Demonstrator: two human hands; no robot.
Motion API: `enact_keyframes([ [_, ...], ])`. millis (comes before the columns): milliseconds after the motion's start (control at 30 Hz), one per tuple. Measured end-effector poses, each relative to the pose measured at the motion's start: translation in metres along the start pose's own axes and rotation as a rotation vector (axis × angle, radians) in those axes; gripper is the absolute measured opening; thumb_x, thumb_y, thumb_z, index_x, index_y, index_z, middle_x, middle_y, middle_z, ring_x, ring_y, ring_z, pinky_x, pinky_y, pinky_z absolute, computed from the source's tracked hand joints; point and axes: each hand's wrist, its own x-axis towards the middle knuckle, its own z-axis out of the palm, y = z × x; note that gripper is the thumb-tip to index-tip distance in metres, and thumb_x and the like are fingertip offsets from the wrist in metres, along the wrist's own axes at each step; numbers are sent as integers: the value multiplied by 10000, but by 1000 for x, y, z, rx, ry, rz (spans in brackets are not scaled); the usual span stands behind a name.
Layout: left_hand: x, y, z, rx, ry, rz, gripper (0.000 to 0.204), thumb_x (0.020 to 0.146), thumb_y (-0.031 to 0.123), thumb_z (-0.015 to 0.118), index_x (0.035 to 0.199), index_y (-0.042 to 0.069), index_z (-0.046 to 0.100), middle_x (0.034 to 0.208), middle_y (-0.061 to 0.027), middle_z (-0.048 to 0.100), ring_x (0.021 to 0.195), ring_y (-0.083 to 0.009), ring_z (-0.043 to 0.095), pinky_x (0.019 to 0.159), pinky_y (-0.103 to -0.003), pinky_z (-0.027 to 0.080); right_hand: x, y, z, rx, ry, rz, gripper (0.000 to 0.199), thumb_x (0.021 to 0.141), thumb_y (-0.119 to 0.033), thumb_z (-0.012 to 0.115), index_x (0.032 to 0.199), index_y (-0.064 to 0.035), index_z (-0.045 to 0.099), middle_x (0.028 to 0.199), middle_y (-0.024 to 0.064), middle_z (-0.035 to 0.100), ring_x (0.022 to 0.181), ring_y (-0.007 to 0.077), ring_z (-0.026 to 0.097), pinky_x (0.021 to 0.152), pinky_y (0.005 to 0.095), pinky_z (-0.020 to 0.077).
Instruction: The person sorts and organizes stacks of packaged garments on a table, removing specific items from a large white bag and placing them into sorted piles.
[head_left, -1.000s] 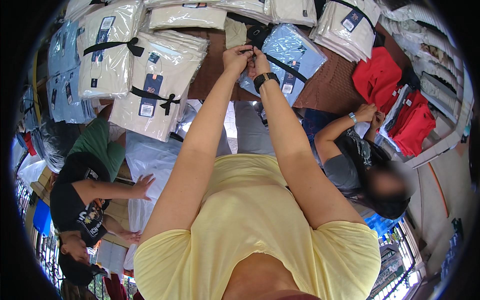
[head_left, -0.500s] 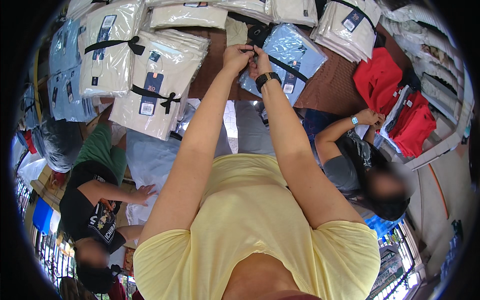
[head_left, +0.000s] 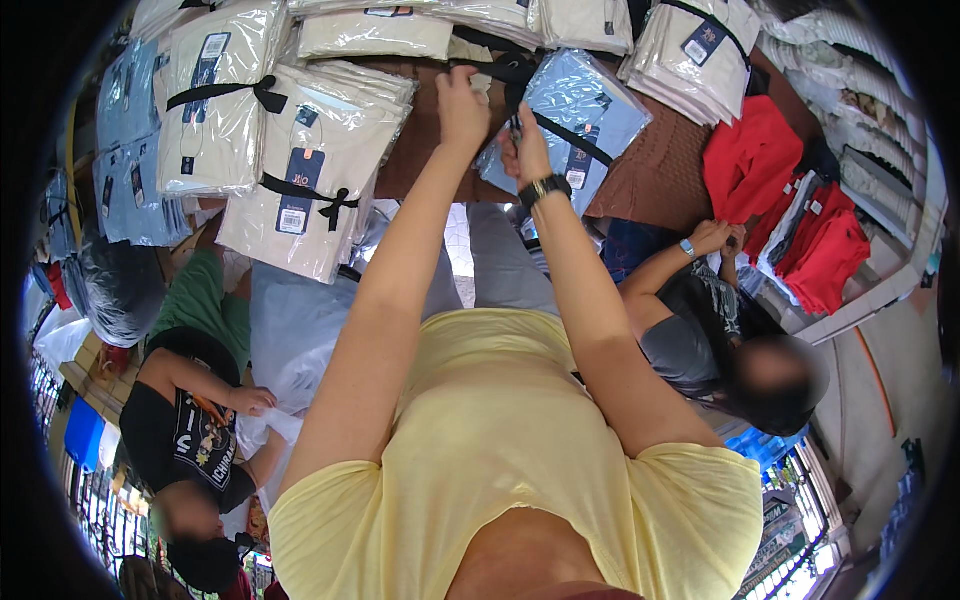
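Note:
A bundle of folded light-blue garments in clear plastic (head_left: 600, 95) lies on the brown-covered table, with a navy tag on top. Black ribbon (head_left: 575, 138) crosses the bundle and runs up at its left side. Just left of the bundle, my left hand (head_left: 463, 108) pinches one length of this ribbon at its fingertips. My right hand (head_left: 527, 155), a dark watch at the wrist, is closed at the bundle's left edge on a hanging length of the ribbon. Its fingers partly hide a small dark part there.
Ribbon-tied cream garment bundles (head_left: 300, 165) stand left, with more cream packs (head_left: 690, 50) at right. Folded red garments (head_left: 750, 150) lie farther right. One person (head_left: 215, 400) handles clear plastic at left; another (head_left: 690, 310) sits at right near the red garments.
My hands have moved apart: the left up and leftward, the right down toward me. The ribbon between them is now spread out. The left co-worker's hand has drawn back with plastic.

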Motion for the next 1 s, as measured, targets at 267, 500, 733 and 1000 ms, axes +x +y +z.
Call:
enact_keyframes([
  [267,37,-1,51,342,-378,355,509,723,52,652,1193,217,550,1281,-160,410,1131,-389,405,937,-470,400,-53,20,-33,-142,111,-186,504,924,-520,523,771,-45,585,526,-25,397,386,56,325,362,208,221],
  [500,15,70,-113,-56,149,286,440,687,56,630,1121,76,556,1140,-191,465,1112,-401,414,963,-479,360,-38,14,-44,-306,101,-468,378,949,-371,546,1043,-8,596,658,23,528,581,90,504,517,227,398],
  [733,89,24,-345,500,844,318,367,740,152,655,1103,105,624,1106,-224,437,1054,-346,438,924,-444,369,31,19,29,-783,-95,-602,321,877,-151,548,1164,-12,576,979,192,668,894,313,655,797,387,494],
  [1000,115,-92,-326,575,434,119,479,695,203,680,1173,202,652,1171,-214,554,1175,-341,427,1002,-440,328,110,14,107,-836,187,-646,451,716,-44,634,1162,-8,580,1088,226,633,1062,369,588,937,400,462],
])
